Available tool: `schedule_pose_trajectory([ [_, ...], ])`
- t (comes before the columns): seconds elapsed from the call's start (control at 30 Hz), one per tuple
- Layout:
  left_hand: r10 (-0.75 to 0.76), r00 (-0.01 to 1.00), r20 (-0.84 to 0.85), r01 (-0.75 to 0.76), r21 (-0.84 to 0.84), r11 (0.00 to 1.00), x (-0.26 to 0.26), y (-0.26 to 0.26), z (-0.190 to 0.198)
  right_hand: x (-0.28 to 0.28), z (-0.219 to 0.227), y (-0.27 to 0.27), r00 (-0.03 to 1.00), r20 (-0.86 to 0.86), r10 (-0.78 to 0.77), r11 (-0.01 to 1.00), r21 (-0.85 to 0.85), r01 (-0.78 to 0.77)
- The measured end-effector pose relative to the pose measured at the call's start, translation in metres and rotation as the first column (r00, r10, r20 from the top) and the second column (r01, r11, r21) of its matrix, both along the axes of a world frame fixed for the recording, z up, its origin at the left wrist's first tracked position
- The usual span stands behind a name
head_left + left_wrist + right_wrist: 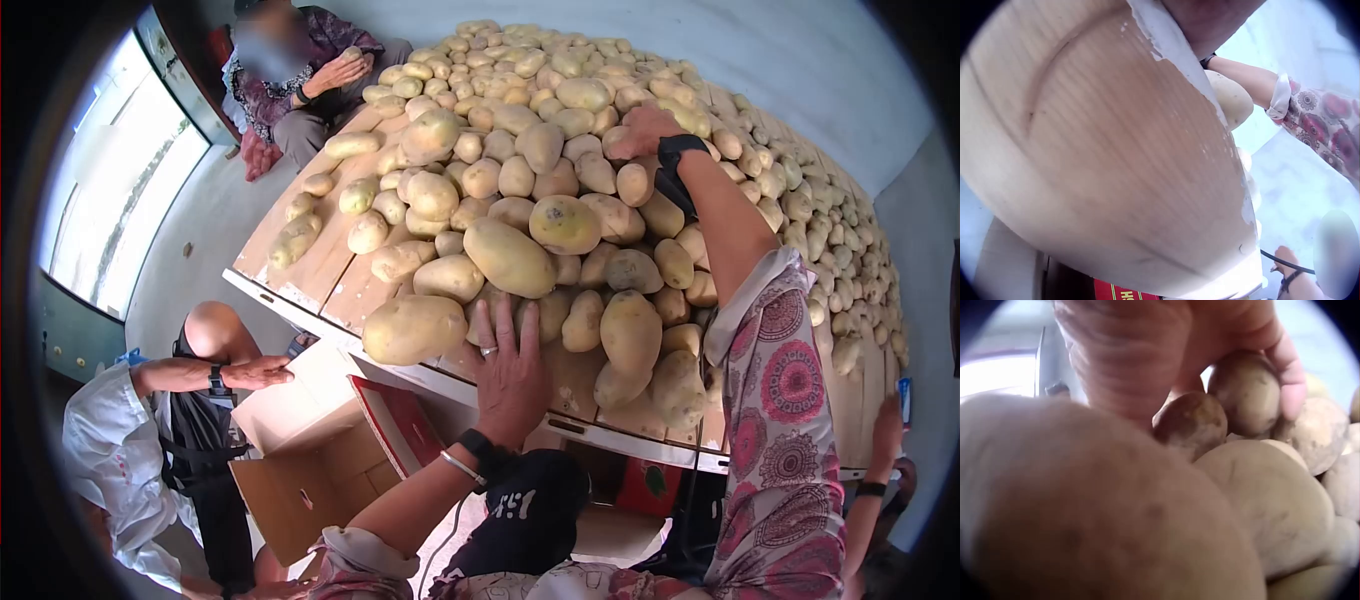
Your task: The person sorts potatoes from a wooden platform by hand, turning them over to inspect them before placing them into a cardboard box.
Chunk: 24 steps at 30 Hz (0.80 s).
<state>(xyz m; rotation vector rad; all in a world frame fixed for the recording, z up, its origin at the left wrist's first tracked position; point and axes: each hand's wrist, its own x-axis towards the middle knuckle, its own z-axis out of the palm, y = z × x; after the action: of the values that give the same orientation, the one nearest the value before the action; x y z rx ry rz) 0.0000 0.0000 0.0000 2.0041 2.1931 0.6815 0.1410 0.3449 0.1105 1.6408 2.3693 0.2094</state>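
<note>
A big heap of potatoes [510, 255] covers a wooden tabletop. My left hand [510, 385] is at the near edge, its fingers extended against the front potatoes, close beside a large oblong potato [414, 329]. In the left wrist view the table's wooden side fills most of the picture. Farther in, my right hand [645, 130] reaches down into the pile. The right wrist view shows the right hand's fingers [1290, 378] curled round a brownish potato [1244, 394], with a smaller potato [1191, 425] under the palm. A large potato [1097, 506] blocks much of that view.
An open cardboard box [315, 490] stands below the table's front edge, beside another person's hand [257, 372] at the left. Another person [300, 85] sits at the far left corner. At the right edge is another person's arm [868, 490]. The white-edged board [290, 305] borders the tabletop.
</note>
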Motion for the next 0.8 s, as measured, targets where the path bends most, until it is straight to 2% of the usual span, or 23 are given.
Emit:
schedule_pose_trajectory([
  [0.07, -0.008, 1.000, -0.022, 0.007, -0.008, 1.000, 0.008, 0.002, 0.000, 0.012, 0.002, -0.009, 0.976, -0.179, 0.126, 0.988, -0.070, -0.141],
  [0.1, 0.014, 0.997, -0.076, -0.008, 0.085, 0.996, -0.018, 0.021, 0.002, -0.009, 0.022, -0.015, 0.955, -0.274, 0.109, 0.993, -0.002, -0.114],
  [0.17, -0.008, 1.000, -0.030, 0.010, 0.067, 0.998, -0.013, 0.007, 0.004, -0.005, 0.012, -0.022, 0.930, -0.368, 0.023, 0.995, -0.079, -0.056],
  [0.2, -0.005, 1.000, -0.005, 0.006, 0.080, 0.997, -0.009, 0.002, 0.003, 0.001, 0.011, -0.025, 0.937, -0.348, 0.021, 0.994, -0.091, -0.056],
  [0.23, 0.000, 1.000, 0.005, 0.000, 0.082, 0.997, -0.010, 0.004, 0.001, 0.002, 0.018, -0.036, 0.847, -0.512, -0.142, 0.962, -0.273, -0.004],
  [0.27, 0.011, 1.000, -0.020, -0.009, 0.100, 0.995, -0.013, 0.004, -0.001, 0.001, 0.023, -0.048, 0.711, -0.622, -0.328, 0.891, -0.455, 0.013],
  [0.3, 0.009, 0.999, -0.042, -0.004, 0.117, 0.993, -0.011, 0.004, -0.003, 0.000, 0.023, -0.058, 0.711, -0.616, -0.340, 0.889, -0.457, 0.029],
  [0.37, 0.014, 0.999, -0.036, -0.010, 0.101, 0.995, -0.009, 0.003, -0.001, -0.005, 0.031, -0.077, 0.601, -0.750, -0.275, 0.934, -0.356, -0.016],
  [0.43, 0.009, 1.000, 0.000, -0.009, 0.078, 0.997, -0.008, 0.000, 0.003, -0.024, 0.034, -0.091, 0.594, -0.773, -0.225, 0.943, -0.327, -0.068],
  [0.47, 0.015, 0.999, -0.041, -0.011, 0.081, 0.997, -0.009, 0.002, -0.003, -0.038, 0.029, -0.094, 0.587, -0.797, -0.144, 0.959, -0.258, -0.116],
  [0.53, 0.023, 0.999, -0.039, -0.019, 0.090, 0.996, -0.009, 0.002, -0.001, -0.072, 0.041, -0.101, 0.726, -0.682, 0.082, 0.974, -0.101, -0.205],
  [0.57, 0.015, 0.999, -0.032, -0.011, 0.114, 0.993, -0.007, 0.001, -0.001, -0.088, 0.055, -0.118, 0.715, -0.688, 0.122, 0.954, -0.116, -0.275],
  [0.6, 0.022, 0.999, -0.030, -0.019, 0.094, 0.995, -0.005, 0.001, 0.000, -0.108, 0.044, -0.111, 0.579, -0.762, 0.291, 0.908, 0.028, -0.419],
  [0.63, 0.025, 0.999, -0.031, -0.022, 0.097, 0.995, -0.004, 0.000, 0.001, -0.135, 0.046, -0.118, 0.636, -0.747, 0.192, 0.937, -0.054, -0.346],
  [0.67, 0.020, 0.999, -0.039, -0.017, 0.095, 0.995, -0.004, 0.000, 0.003, -0.155, 0.045, -0.126, 0.630, -0.724, 0.283, 0.907, -0.013, -0.422],
  [0.7, 0.021, 0.999, -0.046, -0.017, 0.091, 0.996, -0.004, -0.001, 0.003, -0.177, 0.037, -0.132, 0.671, -0.655, 0.347, 0.912, 0.068, -0.404],
  [0.77, -0.001, 0.999, -0.034, 0.005, 0.128, 0.992, -0.002, 0.000, -0.004, -0.196, 0.035, -0.158, 0.728, -0.598, 0.335, 0.927, 0.071, -0.368],
  [0.8, -0.001, 0.998, -0.056, 0.009, 0.142, 0.990, -0.003, -0.001, -0.007, -0.216, 0.013, -0.155, 0.638, -0.743, 0.203, 0.967, 0.048, -0.252],
])
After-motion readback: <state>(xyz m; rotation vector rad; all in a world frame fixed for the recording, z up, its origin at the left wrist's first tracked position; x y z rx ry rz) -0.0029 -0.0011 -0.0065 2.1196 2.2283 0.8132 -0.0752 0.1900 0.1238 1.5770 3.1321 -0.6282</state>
